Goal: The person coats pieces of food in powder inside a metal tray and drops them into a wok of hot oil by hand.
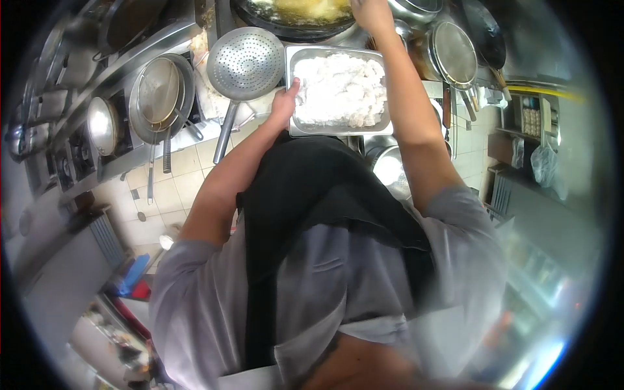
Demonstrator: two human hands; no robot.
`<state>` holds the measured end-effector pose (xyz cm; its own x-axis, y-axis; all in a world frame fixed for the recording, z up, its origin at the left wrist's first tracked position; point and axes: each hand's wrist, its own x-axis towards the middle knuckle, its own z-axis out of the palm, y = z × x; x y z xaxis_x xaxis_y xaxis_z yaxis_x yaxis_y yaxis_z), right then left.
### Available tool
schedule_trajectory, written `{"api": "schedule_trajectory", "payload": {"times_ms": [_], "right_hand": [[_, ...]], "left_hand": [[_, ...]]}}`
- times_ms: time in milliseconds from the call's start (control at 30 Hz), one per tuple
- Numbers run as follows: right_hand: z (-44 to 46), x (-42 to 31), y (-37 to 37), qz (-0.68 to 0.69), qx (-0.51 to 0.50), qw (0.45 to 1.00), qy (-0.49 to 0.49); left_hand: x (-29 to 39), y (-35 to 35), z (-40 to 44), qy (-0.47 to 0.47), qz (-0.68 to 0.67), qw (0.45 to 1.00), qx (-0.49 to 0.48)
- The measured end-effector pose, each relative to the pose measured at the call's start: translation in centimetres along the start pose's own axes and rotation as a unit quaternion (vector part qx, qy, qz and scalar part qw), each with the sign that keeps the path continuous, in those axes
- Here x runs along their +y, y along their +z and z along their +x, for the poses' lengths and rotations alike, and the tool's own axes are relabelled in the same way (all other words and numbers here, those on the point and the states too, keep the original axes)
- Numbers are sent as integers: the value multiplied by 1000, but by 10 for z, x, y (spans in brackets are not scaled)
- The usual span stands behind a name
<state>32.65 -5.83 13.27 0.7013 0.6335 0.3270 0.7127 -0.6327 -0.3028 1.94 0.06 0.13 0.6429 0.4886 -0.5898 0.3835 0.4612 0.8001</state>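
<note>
A rectangular metal tray (pixel 338 132) is in front of my apron, heaped with pieces of food in a white, floury coating (pixel 339 90). My left hand (pixel 284 107) grips the tray's left side, thumb over the rim. My right arm reaches past the tray's right side. At the top edge of the view, my right hand (pixel 373 14) is by the right rim of a wok of yellow, foamy oil (pixel 299 10). Its fingers look closed, and the frame cuts off part of them, so what they hold is hidden.
Left of the tray lies a perforated skimmer (pixel 246 64), its handle pointing toward me. Farther left, a mesh strainer (pixel 158 91) rests in a metal bowl near a steel lid (pixel 104 126). Another round strainer (pixel 454 54) sits over a pot at right.
</note>
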Motion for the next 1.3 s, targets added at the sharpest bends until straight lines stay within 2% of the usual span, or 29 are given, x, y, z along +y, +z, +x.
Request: {"api": "schedule_trajectory", "payload": {"times_ms": [67,100,133,167,200,233,367,433,467,533,600,667,733,833,867,900,967,1000,1067,1100,1167,1200,1267,1300], "right_hand": [[-59,-23,-28,20,-195,979,-50],[-89,-30,-11,-47,-266,960,-70],[-123,-46,1,-41,-326,942,-70],[-150,-63,4,38,-371,925,-76],[-175,-79,10,32,-346,933,-96],[-183,-105,-4,31,-355,932,-58],[-210,-109,50,-38,-339,939,-43],[-215,-106,56,-9,-250,968,4],[-216,-102,50,-8,-246,969,7],[-212,-96,27,123,-196,970,71],[-206,-97,15,124,-232,960,91],[-201,-100,27,43,-340,939,21],[-208,-106,52,26,-297,954,-3],[-201,-110,53,35,-294,954,42],[-200,-105,51,38,-298,953,31],[-199,-94,49,104,-293,950,32],[-194,-74,39,225,-272,935,23],[-190,-66,32,228,-277,933,17],[-182,-49,16,333,-294,893,67],[-178,-40,9,333,-294,894,65],[-167,-26,-2,492,-335,798,94],[-165,-21,-5,492,-332,800,93],[-161,-13,-11,551,-329,756,130],[-158,-12,-13,516,-355,759,177]], "left_hand": [[-9,-1,8,14,-19,1000,-6],[-9,-1,7,9,-13,1000,0],[-11,-3,12,9,-11,1000,-4],[-19,-5,20,5,12,1000,-4],[-24,-6,24,2,35,999,-5],[-24,-6,23,20,35,999,-5],[-12,-7,9,37,35,999,-16],[-5,-6,1,46,51,997,15],[-7,-6,4,49,55,997,12],[-18,-12,14,55,36,997,33],[-23,-15,12,45,24,998,44],[-22,-17,12,13,-49,999,8],[-18,-17,5,20,-25,999,6],[-18,-16,0,32,4,998,52],[-24,-17,7,38,-35,998,35],[-25,-17,9,45,-74,996,19],[-24,-20,10,19,-58,998,29],[-18,-20,5,-10,-37,999,24],[-15,-14,-8,8,-63,998,18],[-15,-11,-11,3,-69,997,27],[-14,-9,-11,3,-74,997,34],[-16,-11,-10,-1,-57,998,36],[-15,-12,-8,-3,-35,999,31],[-14,-12,-9,0,-34,999,38]]}}
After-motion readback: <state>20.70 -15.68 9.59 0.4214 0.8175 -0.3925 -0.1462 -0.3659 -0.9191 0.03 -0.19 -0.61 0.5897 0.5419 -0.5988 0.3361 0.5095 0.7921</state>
